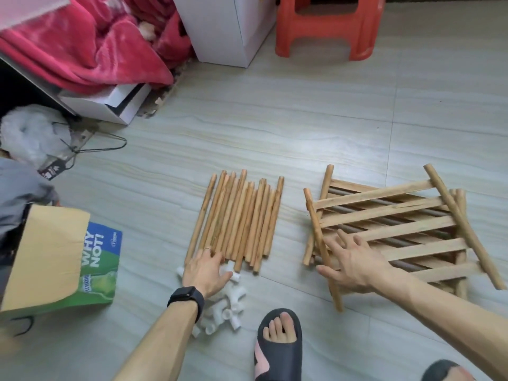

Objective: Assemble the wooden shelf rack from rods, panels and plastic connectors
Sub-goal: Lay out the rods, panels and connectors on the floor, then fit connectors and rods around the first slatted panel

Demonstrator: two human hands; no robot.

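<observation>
Several wooden rods [239,218] lie side by side on the floor in the middle. At their near end sits a heap of white plastic connectors [222,312]. My left hand [206,270], with a black watch on the wrist, rests over the rods' near ends and the top of the connector heap, fingers relaxed. To the right lies a stack of slatted wooden panels [390,229], skewed against each other. My right hand [354,262] is spread flat on the near left corner of the top panel, fingers straight.
A green and tan cardboard box [63,259] stands at the left. A red plastic stool [327,26], a white box [228,28] and a pink blanket [82,45] are at the back. My foot in a dark slipper [279,345] is near the connectors.
</observation>
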